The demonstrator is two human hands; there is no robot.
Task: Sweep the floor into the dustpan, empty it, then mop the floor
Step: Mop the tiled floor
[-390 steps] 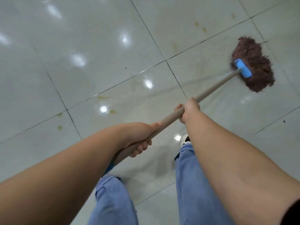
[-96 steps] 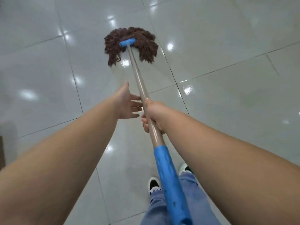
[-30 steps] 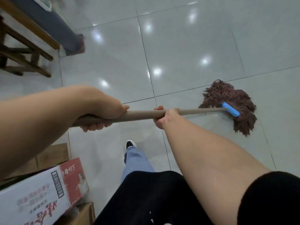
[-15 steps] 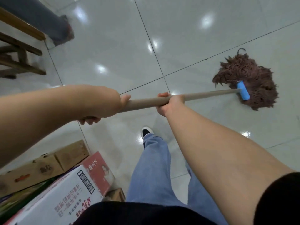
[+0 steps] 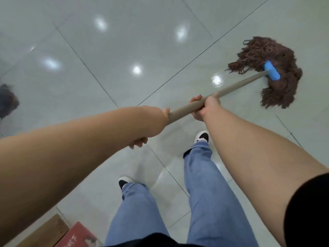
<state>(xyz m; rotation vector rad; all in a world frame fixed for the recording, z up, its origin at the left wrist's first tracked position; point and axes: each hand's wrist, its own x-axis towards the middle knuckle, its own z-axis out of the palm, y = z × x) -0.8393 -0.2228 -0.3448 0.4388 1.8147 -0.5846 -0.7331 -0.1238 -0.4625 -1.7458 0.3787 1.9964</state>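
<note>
Hands, left hand and right hand, clasp the mop handle, its mop head flat on glossy floor beyond the shoes; slipping on wet tile seems likeliest.

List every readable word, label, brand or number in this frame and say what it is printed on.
Red box, bottom edge: white printed characters, cut off by the frame and too blurred to read.
Mop, its handle, the floor tiles, jeans and shoes: no text visible.
Nothing else in the frame carries lettering.
</note>
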